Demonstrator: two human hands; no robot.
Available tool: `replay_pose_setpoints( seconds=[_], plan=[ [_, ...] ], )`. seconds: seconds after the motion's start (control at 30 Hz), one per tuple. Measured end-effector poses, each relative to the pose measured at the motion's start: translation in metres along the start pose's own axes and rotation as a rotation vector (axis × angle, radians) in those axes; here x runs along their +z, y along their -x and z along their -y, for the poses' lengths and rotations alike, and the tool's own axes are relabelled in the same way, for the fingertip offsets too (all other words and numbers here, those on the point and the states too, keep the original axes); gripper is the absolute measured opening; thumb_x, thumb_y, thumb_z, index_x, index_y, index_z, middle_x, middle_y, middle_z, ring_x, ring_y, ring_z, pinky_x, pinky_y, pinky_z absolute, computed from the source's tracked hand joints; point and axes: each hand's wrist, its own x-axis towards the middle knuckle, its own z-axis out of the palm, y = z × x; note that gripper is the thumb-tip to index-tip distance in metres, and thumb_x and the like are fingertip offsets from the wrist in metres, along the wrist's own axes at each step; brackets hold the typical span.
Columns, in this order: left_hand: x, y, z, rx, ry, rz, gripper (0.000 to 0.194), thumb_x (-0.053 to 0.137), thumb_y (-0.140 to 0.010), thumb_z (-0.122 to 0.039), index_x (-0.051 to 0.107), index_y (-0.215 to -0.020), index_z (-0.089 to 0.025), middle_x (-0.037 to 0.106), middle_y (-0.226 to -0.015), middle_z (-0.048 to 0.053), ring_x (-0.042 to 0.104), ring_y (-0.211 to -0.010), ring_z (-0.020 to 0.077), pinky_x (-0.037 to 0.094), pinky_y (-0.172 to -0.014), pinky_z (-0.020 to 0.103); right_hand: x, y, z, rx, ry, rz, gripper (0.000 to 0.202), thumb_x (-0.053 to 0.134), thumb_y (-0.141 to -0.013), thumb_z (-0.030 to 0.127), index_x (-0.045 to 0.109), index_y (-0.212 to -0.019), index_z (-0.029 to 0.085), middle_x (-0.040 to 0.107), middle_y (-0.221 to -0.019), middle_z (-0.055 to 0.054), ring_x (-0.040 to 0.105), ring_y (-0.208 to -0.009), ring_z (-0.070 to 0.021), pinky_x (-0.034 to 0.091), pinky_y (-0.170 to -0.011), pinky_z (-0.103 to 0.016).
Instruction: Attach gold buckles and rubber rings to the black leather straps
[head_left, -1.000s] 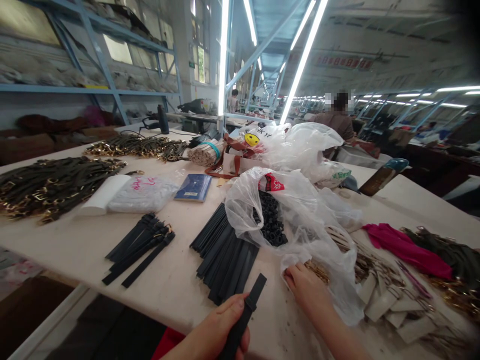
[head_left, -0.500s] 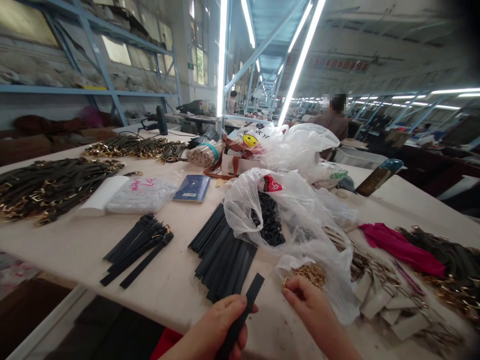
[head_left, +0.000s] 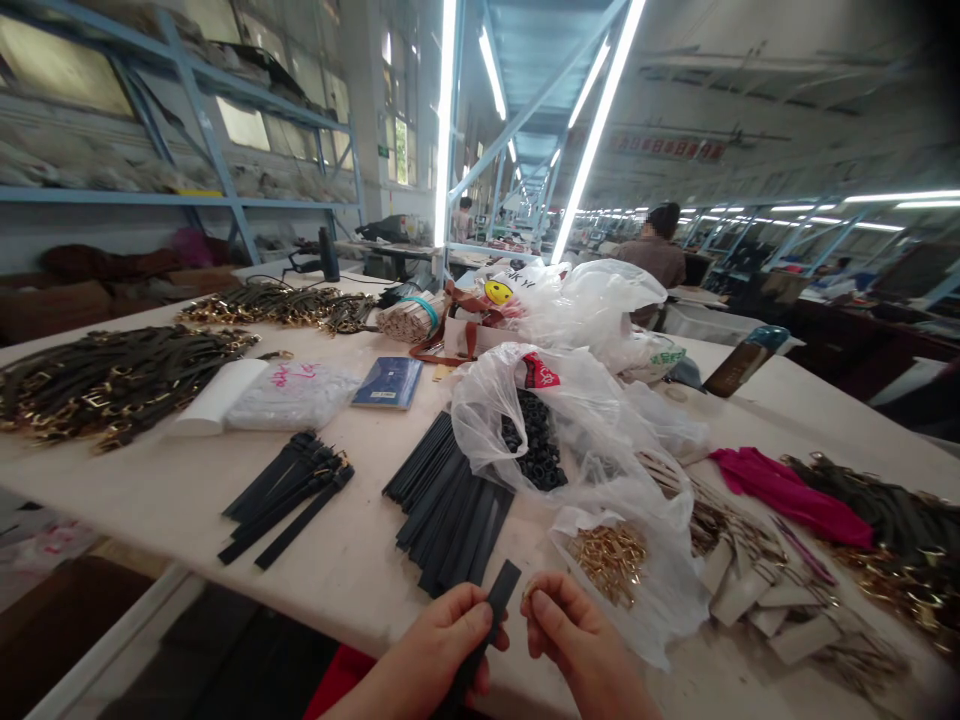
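Observation:
A dark strap (head_left: 504,590) is gripped in my left hand (head_left: 457,635), its flat end sticking up past the thumb. My right hand (head_left: 566,630) is pinched just right of that end, apart from it. Between its fingertips shows a bit of a small gold metal piece (head_left: 528,598), mostly hidden. Small gold metal pieces (head_left: 611,562) lie heaped in the mouth of a clear plastic bag (head_left: 660,610) beyond my right hand. Past my left hand, flat dark straps (head_left: 450,520) are fanned out on the table, and black loops (head_left: 536,440) fill another plastic bag (head_left: 480,420).
Dark straps with gold buckles (head_left: 289,490) lie at left, near a blue notebook (head_left: 388,383). Larger strap piles (head_left: 112,385) cover the far left. Pale strips (head_left: 750,590), a magenta cloth (head_left: 795,495) and a bottle (head_left: 746,360) are at right. A person (head_left: 656,250) sits beyond.
My right hand has drawn back from the heap of gold pieces, leftward to beside the strap end, with a small gold piece between its fingertips. My left hand keeps hold of the strap.

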Motion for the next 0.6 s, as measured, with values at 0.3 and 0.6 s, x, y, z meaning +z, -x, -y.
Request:
replay_pose_setpoints(
  seconds=[0.3, 0.6],
  plan=[
    [0.003, -0.001, 0.012, -0.029, -0.079, -0.006, 0.026, 0.058, -0.064, -0.034, 0.052, -0.079, -0.013, 0.052, -0.06, -0.004, 0.045, -0.049, 0.0076, 0.033, -0.046, 0.02, 0.011, 0.006, -0.003, -0.05, 0.317, -0.007, 0.023, 0.062, -0.069, 0.039, 0.058, -0.064, 0.018, 0.055, -0.054, 0.002, 0.05, -0.053, -0.0132, 0.039, -0.053, -0.025],
    [0.001, 0.004, 0.013, -0.151, 0.204, 0.04, 0.049, 0.06, -0.063, -0.051, 0.058, -0.092, -0.013, 0.063, -0.081, 0.005, 0.057, -0.064, 0.0129, 0.041, -0.057, 0.023, 0.006, -0.007, -0.005, 0.009, 0.293, -0.062, 0.022, 0.06, -0.069, 0.038, 0.056, -0.061, 0.018, 0.05, -0.05, 0.005, 0.047, -0.049, -0.0116, 0.037, -0.05, -0.024]
  ],
)
